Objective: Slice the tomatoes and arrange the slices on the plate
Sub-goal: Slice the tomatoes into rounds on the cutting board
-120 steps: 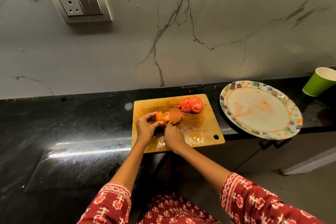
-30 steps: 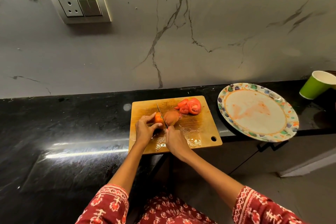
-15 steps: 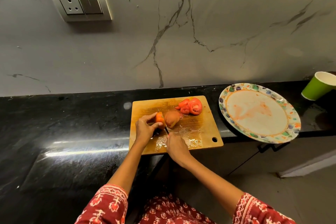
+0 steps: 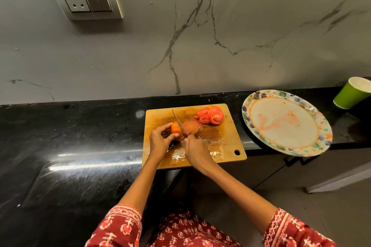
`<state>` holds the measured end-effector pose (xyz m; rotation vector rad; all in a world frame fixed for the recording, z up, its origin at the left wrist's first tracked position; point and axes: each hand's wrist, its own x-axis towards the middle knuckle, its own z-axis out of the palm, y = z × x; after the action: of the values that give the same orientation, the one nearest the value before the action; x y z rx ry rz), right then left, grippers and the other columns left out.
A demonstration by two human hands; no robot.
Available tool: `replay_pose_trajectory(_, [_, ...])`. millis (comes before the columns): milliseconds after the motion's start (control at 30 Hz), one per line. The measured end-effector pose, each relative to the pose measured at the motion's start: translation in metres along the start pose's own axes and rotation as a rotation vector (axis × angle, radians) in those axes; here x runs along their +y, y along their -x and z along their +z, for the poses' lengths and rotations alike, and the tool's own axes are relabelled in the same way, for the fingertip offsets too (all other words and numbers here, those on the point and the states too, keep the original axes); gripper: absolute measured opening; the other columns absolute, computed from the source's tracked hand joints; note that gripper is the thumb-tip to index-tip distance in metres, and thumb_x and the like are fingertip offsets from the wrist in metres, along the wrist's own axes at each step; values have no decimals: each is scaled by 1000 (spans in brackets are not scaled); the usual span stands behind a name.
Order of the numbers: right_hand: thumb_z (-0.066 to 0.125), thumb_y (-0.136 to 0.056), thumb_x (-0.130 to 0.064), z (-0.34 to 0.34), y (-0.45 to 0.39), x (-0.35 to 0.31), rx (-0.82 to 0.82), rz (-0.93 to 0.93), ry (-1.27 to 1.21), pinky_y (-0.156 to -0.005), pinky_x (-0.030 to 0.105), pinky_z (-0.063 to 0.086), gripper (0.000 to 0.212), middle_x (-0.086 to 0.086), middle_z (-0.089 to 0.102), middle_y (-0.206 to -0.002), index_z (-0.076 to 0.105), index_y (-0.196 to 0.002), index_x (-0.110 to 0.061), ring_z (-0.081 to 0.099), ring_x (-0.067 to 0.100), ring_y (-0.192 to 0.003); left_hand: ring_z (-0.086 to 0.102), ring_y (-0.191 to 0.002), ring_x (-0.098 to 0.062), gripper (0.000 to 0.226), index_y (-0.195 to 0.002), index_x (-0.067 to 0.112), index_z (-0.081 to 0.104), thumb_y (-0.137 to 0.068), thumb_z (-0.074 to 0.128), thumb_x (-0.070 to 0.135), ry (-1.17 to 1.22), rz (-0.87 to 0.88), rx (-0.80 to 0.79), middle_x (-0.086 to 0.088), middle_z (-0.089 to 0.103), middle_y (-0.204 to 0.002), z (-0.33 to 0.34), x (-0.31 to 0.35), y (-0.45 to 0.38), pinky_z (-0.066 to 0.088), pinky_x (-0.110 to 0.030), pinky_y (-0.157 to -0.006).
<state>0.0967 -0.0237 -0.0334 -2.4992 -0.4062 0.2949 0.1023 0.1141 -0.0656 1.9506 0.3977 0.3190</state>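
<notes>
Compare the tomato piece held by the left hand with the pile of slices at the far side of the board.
The held tomato piece is one orange chunk, gripped beside the knife; the slices are redder, thin, overlapping and untouched. Both lie on the cutting board.

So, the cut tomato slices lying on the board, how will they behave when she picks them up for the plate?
The tomato slices are probably soft and floppy, since they lean on one another in a heap. Likely slippery too: juice glistens on the cutting board. They look fragile, so a light grip seems wise.
</notes>
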Motion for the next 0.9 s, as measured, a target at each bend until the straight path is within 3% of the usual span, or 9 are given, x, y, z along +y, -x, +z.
replay_pose_trajectory(167, [28,-103,-23,1,4,-4,2,22,19,-65,33,33,32,21,62,-103,47,-115,0,59,35,-95,60,-106,-22,48,-116,5,63,-70,77,7,-14,0,12,-12,65,-115,1,2,1,49,-34,-94])
replay_pose_trajectory(600, [27,-103,-18,7,6,-13,-3,68,60,-68,33,34,28,21,59,-112,44,-117,-1,56,36,-104,59,-102,-14,47,-113,2,64,-69,79,7,-17,-7,52,-14,65,-114,1,6,2,45,-19,-83])
replay_pose_trajectory(900, [28,-103,-21,2,-14,-12,-35,45,14,-72,37,38,31,24,61,-108,49,-115,-1,57,40,-103,61,-104,-20,45,-113,0,63,-71,77,7,-22,1,48,-15,66,-112,-1,6,-2,48,-26,-89])
